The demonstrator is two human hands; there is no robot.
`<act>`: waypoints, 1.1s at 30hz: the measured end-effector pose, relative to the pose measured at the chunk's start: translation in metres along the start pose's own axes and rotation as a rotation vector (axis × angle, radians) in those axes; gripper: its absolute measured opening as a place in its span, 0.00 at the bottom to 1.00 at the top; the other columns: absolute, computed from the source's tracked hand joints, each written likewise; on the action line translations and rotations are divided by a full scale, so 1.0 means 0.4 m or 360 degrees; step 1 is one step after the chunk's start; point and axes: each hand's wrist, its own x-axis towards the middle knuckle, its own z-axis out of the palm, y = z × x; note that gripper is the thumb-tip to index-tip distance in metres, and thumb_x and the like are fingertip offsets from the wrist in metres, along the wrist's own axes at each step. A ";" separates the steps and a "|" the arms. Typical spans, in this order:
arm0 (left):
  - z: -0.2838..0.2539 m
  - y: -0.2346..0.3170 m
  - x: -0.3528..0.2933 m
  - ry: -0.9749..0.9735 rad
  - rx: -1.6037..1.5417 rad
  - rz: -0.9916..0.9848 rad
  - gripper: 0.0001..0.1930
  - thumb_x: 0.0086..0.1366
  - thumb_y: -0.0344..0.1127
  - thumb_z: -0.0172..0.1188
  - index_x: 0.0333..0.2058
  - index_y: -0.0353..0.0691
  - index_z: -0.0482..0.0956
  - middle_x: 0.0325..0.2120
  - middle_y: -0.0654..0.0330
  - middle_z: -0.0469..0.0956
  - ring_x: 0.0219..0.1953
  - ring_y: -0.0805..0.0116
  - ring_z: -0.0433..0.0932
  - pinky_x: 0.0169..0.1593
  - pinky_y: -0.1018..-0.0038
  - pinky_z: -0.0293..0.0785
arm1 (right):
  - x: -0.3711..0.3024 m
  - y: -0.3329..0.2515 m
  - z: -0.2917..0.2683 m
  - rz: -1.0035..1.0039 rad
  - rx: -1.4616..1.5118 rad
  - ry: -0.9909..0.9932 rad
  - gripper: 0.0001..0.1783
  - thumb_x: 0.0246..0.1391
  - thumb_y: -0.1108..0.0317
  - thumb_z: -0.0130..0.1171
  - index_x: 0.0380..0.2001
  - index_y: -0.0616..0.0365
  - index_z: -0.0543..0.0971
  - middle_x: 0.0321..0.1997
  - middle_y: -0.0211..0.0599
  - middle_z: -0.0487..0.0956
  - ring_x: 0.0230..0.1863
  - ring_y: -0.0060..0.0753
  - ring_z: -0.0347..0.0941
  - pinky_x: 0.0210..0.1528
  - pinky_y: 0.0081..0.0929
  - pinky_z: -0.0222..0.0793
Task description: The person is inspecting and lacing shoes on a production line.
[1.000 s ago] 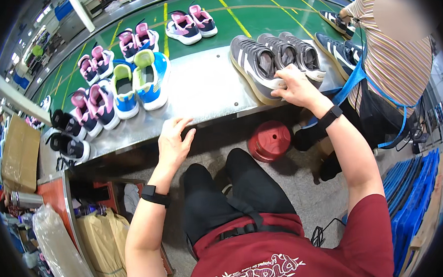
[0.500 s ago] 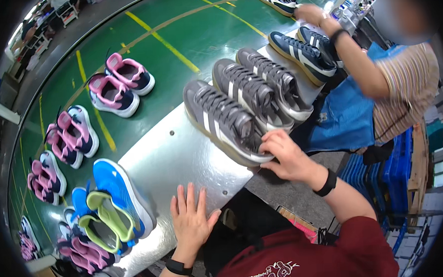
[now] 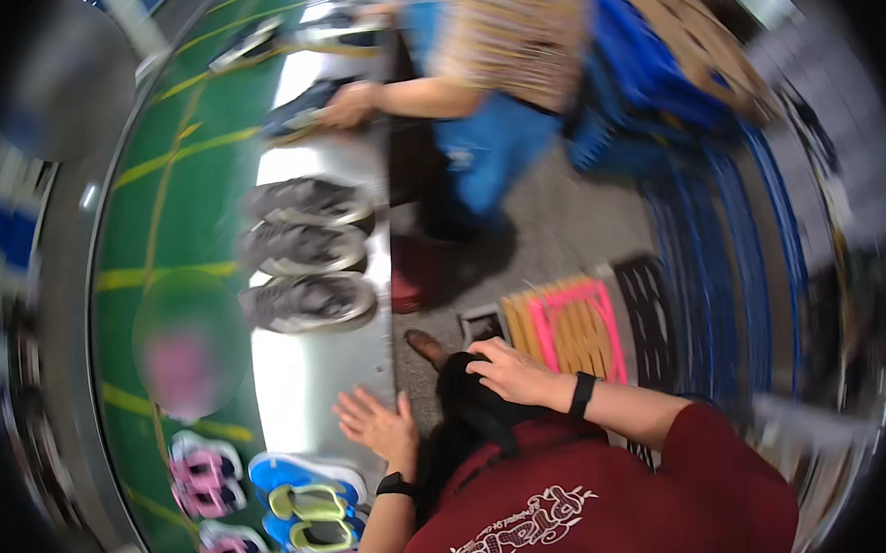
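My left hand [image 3: 378,422] is open, fingers spread, at the edge of the metal ledge [image 3: 298,384]. Its nearest shoes are a blue pair with lime-green lining [image 3: 303,474], just left of and below it. Over my dark-clothed lap, my right hand [image 3: 513,371] has loosely bent fingers and nothing visible in it. Beyond my left hand, three grey sneakers with white stripes [image 3: 314,303] lie side by side on the ledge, apart from both hands. Motion blurs much of the picture.
A green belt [image 3: 185,230] with yellow lines runs along the left, carrying pink-and-navy shoes [image 3: 205,479]. Further up, a co-worker's hand [image 3: 349,106] grips a navy shoe [image 3: 294,112]. Right of me are a pink frame [image 3: 611,328] on the floor and stacked blue crates [image 3: 732,251].
The view has swung right. My right hand has left the nearest grey sneaker and moved back over my lap. My left hand stays by the ledge. The co-worker's hand is now on a navy shoe.
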 end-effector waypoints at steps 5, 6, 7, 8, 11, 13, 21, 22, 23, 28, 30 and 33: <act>0.016 0.005 -0.026 0.0013 0.0234 0.0062 0.40 0.61 0.58 0.48 0.64 0.38 0.49 0.64 0.42 0.47 0.65 0.42 0.45 0.63 0.49 0.43 | -0.355 0.074 0.104 0.0965 0.0083 -0.0183 0.13 0.46 0.70 0.56 0.39 0.57 0.76 0.45 0.46 0.71 0.51 0.49 0.66 0.53 0.39 0.64; 0.035 0.000 -0.029 0.0045 0.0271 0.0051 0.40 0.62 0.59 0.46 0.64 0.38 0.49 0.64 0.43 0.48 0.65 0.41 0.46 0.62 0.48 0.45 | -0.418 0.078 0.117 0.1200 0.0140 -0.0311 0.13 0.46 0.68 0.55 0.38 0.56 0.77 0.43 0.47 0.72 0.50 0.49 0.67 0.52 0.39 0.64; 0.042 -0.001 -0.027 0.0080 0.0305 0.0030 0.40 0.62 0.60 0.44 0.64 0.39 0.48 0.64 0.43 0.48 0.65 0.41 0.47 0.61 0.47 0.46 | -0.481 0.080 0.135 0.1181 -0.0147 -0.0248 0.13 0.47 0.65 0.53 0.36 0.56 0.78 0.39 0.49 0.74 0.45 0.51 0.70 0.49 0.40 0.67; 0.047 -0.003 -0.024 0.0088 0.0302 0.0113 0.40 0.62 0.60 0.44 0.64 0.39 0.48 0.64 0.43 0.48 0.65 0.41 0.47 0.61 0.47 0.46 | -0.537 0.081 0.154 0.1403 0.0087 -0.0244 0.13 0.42 0.70 0.53 0.34 0.59 0.79 0.37 0.52 0.77 0.41 0.55 0.73 0.44 0.45 0.70; 0.066 -0.016 -0.033 0.0115 0.0480 0.0064 0.39 0.64 0.62 0.39 0.64 0.39 0.48 0.63 0.42 0.49 0.64 0.40 0.50 0.59 0.47 0.51 | -0.674 0.102 0.268 0.1469 -0.0103 -0.0192 0.12 0.43 0.71 0.53 0.32 0.61 0.80 0.36 0.52 0.78 0.41 0.53 0.75 0.43 0.43 0.71; 0.060 -0.014 -0.036 0.0114 0.0493 0.0060 0.39 0.64 0.62 0.38 0.64 0.39 0.48 0.63 0.43 0.49 0.64 0.41 0.49 0.59 0.48 0.51 | -0.690 0.069 0.272 0.1653 -0.0077 -0.0386 0.10 0.45 0.71 0.53 0.30 0.61 0.80 0.37 0.52 0.79 0.42 0.53 0.75 0.42 0.42 0.72; 0.053 -0.023 -0.026 0.0020 0.0572 0.0029 0.39 0.64 0.64 0.34 0.64 0.40 0.47 0.63 0.42 0.49 0.63 0.39 0.51 0.57 0.48 0.55 | -0.654 0.027 0.266 0.1732 0.0300 0.0145 0.13 0.48 0.65 0.54 0.33 0.62 0.78 0.36 0.51 0.78 0.42 0.52 0.74 0.44 0.44 0.69; 0.065 -0.030 -0.020 0.0034 0.0587 0.0047 0.40 0.64 0.64 0.33 0.64 0.39 0.48 0.63 0.42 0.49 0.62 0.39 0.53 0.56 0.48 0.56 | -0.654 0.014 0.247 0.1759 0.0298 0.0169 0.13 0.48 0.65 0.54 0.33 0.62 0.78 0.36 0.51 0.78 0.42 0.52 0.74 0.44 0.44 0.69; 0.071 -0.038 -0.018 0.0044 0.0596 0.0061 0.40 0.65 0.64 0.33 0.64 0.39 0.48 0.63 0.41 0.50 0.62 0.39 0.54 0.56 0.48 0.56 | -0.658 0.004 0.234 0.1806 0.0341 0.0279 0.13 0.49 0.64 0.54 0.35 0.61 0.78 0.37 0.51 0.78 0.43 0.52 0.73 0.45 0.44 0.69; 0.058 -0.009 -0.016 -0.0015 0.0683 0.0086 0.40 0.65 0.64 0.31 0.64 0.36 0.47 0.61 0.39 0.52 0.61 0.39 0.56 0.56 0.48 0.58 | -0.767 0.003 0.165 0.2167 0.0378 0.0775 0.16 0.51 0.65 0.53 0.44 0.54 0.75 0.36 0.43 0.79 0.42 0.49 0.74 0.46 0.41 0.69; 0.135 -0.048 0.005 0.0553 0.0796 0.0166 0.36 0.63 0.66 0.35 0.58 0.44 0.64 0.56 0.49 0.66 0.53 0.48 0.69 0.49 0.54 0.67 | -0.841 0.029 0.142 0.2338 0.0425 0.1082 0.15 0.51 0.63 0.56 0.43 0.53 0.75 0.33 0.42 0.80 0.38 0.42 0.77 0.41 0.37 0.71; 0.198 -0.056 0.002 0.1304 0.0767 0.0678 0.30 0.58 0.62 0.54 0.49 0.43 0.76 0.40 0.46 0.76 0.40 0.43 0.75 0.45 0.52 0.71 | -0.973 0.114 0.075 0.2256 0.0735 0.1923 0.15 0.52 0.66 0.56 0.44 0.55 0.73 0.31 0.39 0.79 0.32 0.32 0.77 0.33 0.29 0.72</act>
